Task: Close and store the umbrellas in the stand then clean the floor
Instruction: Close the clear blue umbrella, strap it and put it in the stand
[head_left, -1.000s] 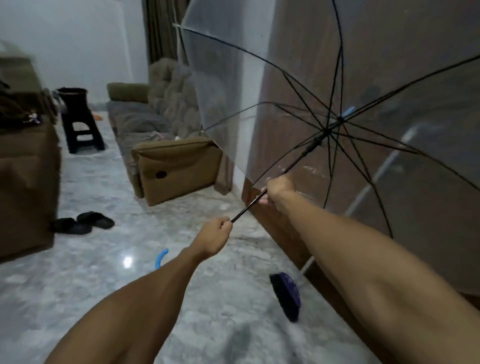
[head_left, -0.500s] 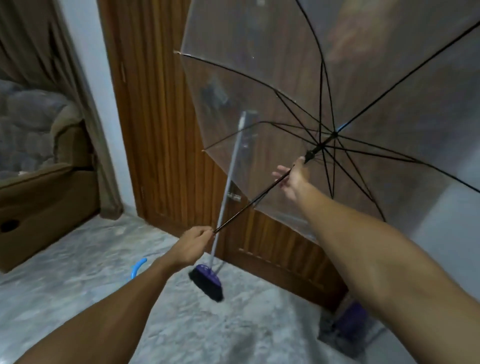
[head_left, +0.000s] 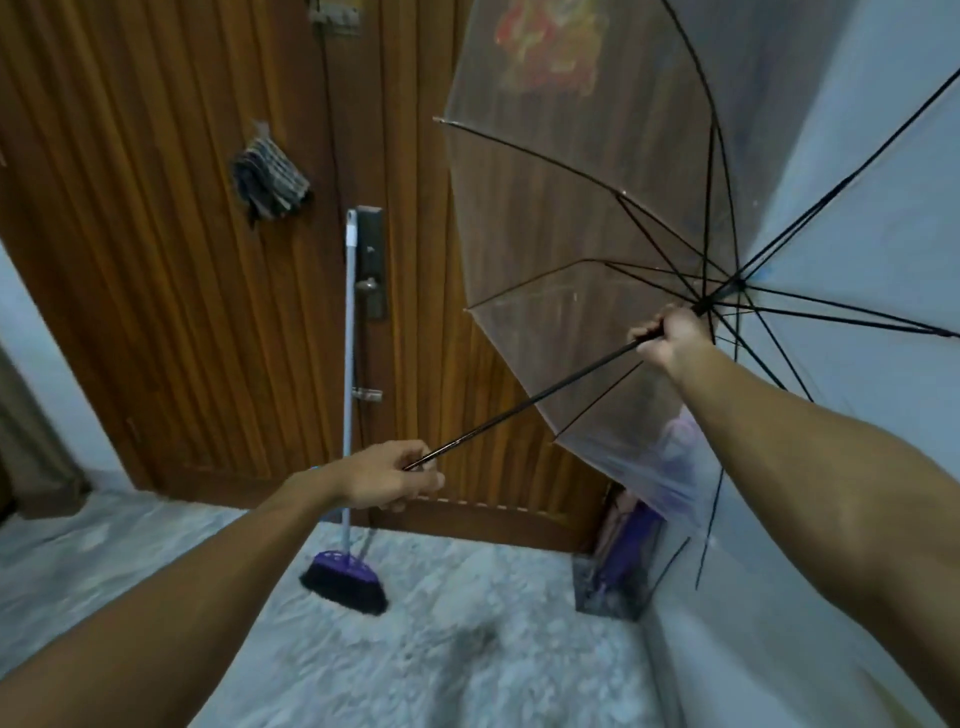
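Since before, right hand (head_left: 672, 338) has slid up the shaft toward the ribs, gripping; left hand (head_left: 387, 475) grips its hidden handle end. Umbrella (head_left: 571, 234) canopy runs off-frame; broom (head_left: 347, 574) leans below left hand, stand (head_left: 615, 582) below right, blurred.

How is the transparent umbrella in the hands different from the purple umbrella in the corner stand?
The transparent umbrella is open, its canopy spread; the purple umbrella is closed. The left hand and the right hand hold the transparent one by its shaft in the air; the purple one stands in the stand on the floor. The transparent one lets the door show through; the purple one is opaque.
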